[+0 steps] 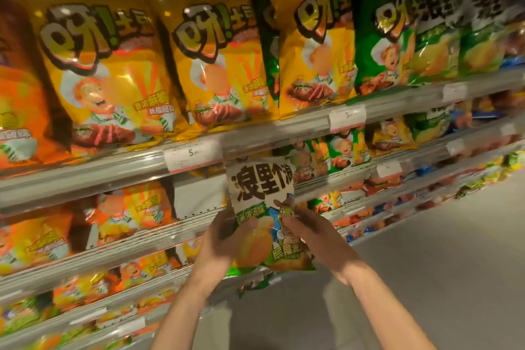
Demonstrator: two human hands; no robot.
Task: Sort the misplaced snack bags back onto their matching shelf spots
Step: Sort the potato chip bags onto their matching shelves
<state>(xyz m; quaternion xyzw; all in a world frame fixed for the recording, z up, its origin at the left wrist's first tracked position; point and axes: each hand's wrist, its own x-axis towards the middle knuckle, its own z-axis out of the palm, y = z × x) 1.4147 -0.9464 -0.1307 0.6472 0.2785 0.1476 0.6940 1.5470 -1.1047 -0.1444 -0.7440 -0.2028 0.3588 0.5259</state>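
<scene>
The white-and-green snack bag (264, 219), at six o'clock before the shelf (119, 176), is gripped at its sides by the left hand (224, 244) and right hand (309, 236); judged light, crinkly, crushable; best held by edges.

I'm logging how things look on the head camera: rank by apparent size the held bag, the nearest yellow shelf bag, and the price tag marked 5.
1. Yellow shelf bag, though it's nearer the camera.
2. Held bag.
3. Price tag.

Left hand (220, 247): bare, no glove, ring or watch
Right hand (315, 239): bare
Forearms: uncovered, no sleeves in view
</scene>
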